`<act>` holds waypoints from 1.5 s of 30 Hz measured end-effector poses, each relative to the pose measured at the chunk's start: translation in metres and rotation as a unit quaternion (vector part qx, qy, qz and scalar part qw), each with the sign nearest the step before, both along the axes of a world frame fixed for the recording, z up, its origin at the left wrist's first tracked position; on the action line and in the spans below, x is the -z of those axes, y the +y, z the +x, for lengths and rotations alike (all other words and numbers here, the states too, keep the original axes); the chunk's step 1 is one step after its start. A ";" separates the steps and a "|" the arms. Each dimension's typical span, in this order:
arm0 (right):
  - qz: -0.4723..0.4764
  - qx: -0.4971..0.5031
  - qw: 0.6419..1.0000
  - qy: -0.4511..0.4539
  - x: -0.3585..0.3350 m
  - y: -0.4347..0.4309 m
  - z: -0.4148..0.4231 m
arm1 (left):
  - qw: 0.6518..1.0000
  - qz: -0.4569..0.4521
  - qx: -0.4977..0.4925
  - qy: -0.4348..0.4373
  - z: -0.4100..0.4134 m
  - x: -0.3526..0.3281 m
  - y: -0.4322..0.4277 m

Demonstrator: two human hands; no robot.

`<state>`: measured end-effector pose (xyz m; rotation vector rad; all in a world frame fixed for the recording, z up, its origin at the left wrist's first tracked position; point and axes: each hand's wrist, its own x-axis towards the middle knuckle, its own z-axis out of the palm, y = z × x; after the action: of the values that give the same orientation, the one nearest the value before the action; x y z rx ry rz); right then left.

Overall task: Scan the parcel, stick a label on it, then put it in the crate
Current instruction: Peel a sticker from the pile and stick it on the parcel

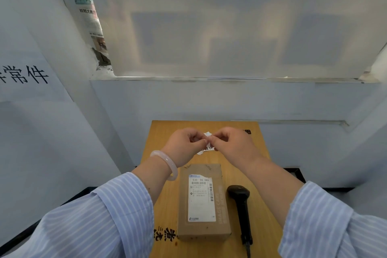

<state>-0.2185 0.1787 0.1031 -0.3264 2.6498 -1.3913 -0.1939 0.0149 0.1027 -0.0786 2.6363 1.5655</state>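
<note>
A brown cardboard parcel (204,201) lies flat on the small wooden table (165,211), a white shipping label with barcodes on its top. A black handheld scanner (240,205) lies on the table just right of the parcel. Above the table's far half, my left hand (184,146) and my right hand (232,145) meet fingertip to fingertip, both pinching a small white label (208,142) with black print. Part of the label hangs below my fingers. My left wrist wears a pale bangle. No crate shows in this view.
Pale blue walls close in on the left and behind the table. A frosted window with a ledge (230,78) sits above. Newspaper (88,16) is stuck at the window's left edge. Black floor edging runs on both sides of the table.
</note>
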 end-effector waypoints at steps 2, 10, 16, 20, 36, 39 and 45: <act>0.021 0.003 1.000 0.006 0.003 -0.003 -0.001 | 1.000 0.000 -0.003 -0.013 0.000 0.004 -0.001; 0.047 0.054 0.995 -0.067 0.023 0.002 -0.010 | 0.992 0.007 -0.087 -0.087 -0.001 0.032 -0.033; 0.082 0.053 0.990 -0.103 0.039 0.002 -0.014 | 0.974 -0.027 -0.169 -0.145 0.009 0.059 -0.065; 0.084 0.051 0.987 -0.126 0.048 -0.002 -0.015 | 0.965 -0.038 -0.197 -0.172 0.016 0.074 -0.082; 0.118 0.036 0.980 -0.159 0.070 -0.013 -0.008 | 0.977 -0.022 -0.127 -0.173 0.013 0.088 -0.055; 0.109 0.024 0.981 -0.157 0.071 -0.020 -0.006 | 0.982 0.050 -0.063 -0.169 0.012 0.077 -0.028; 0.055 -0.013 0.984 -0.169 0.071 -0.025 -0.003 | 0.969 0.134 -0.066 -0.197 0.008 0.073 -0.008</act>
<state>-0.2213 0.1535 0.0318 -0.0998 2.4201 -1.1680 -0.1856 0.0066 0.0299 -0.5028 2.1383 1.7193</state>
